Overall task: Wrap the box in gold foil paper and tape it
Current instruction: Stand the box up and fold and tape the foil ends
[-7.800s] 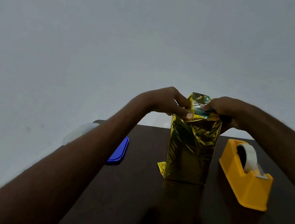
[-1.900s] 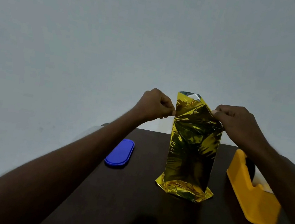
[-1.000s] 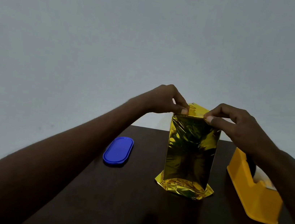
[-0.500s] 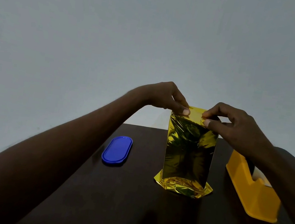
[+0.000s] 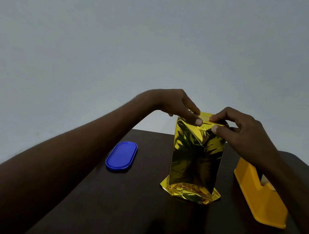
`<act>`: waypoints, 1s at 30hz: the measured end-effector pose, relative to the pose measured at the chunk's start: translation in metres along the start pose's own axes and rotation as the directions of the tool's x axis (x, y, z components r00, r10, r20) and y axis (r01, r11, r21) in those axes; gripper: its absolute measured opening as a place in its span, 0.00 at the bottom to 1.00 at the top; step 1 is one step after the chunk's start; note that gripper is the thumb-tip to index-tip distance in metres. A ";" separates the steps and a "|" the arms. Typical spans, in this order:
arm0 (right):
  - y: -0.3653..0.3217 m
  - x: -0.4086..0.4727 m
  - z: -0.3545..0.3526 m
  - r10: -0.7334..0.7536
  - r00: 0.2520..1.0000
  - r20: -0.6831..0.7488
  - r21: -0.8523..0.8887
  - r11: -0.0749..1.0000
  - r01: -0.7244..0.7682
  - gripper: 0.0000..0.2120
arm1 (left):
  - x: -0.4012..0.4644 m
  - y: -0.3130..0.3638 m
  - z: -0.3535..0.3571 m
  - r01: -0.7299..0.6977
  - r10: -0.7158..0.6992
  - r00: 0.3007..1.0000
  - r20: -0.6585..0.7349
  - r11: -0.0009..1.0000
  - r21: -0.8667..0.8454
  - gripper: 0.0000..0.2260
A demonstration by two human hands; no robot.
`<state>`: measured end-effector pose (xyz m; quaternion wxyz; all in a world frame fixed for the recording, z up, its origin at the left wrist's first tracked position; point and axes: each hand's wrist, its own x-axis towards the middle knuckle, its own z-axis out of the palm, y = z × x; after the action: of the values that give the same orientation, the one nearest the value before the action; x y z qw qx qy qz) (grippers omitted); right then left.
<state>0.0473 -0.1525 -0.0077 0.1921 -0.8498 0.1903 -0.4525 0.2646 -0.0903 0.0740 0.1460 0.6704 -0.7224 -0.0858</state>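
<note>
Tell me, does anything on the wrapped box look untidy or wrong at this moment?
Yes, slightly. At the bottom of the gold-wrapped box, loose foil flares out crumpled onto the table, not folded flat. At the top, the left hand and right hand pinch the flap; no tape shows there.

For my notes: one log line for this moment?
left hand: pinching foil top | right hand: pinching foil top | box: upright | tape dispenser: untouched

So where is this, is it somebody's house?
Maybe, I can't be sure. It's indoors: a dark wooden table against a plain pale wall, with an orange tape dispenser beside the foil-wrapped box.
</note>
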 end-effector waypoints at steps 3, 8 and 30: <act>-0.004 -0.004 0.000 0.022 0.998 -0.056 0.017 1.000 -0.021 0.10 | 0.002 -0.004 0.001 -0.012 0.012 1.000 0.012 1.000 0.003 0.20; -0.001 -0.022 -0.003 0.127 0.909 -0.397 0.013 0.991 -0.134 0.09 | 0.000 -0.007 0.006 -0.019 0.019 1.000 0.002 0.999 -0.028 0.25; 0.045 -0.067 -0.063 0.807 0.584 0.089 -0.650 0.491 -0.580 0.25 | 0.003 -0.002 0.015 -0.073 0.071 0.997 -0.035 0.996 -0.049 0.27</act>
<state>-0.0469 -0.1672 -0.0443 0.1381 -0.7805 0.6044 -0.0802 0.2617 -0.0941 0.0594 0.1779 0.6415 -0.7410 -0.0874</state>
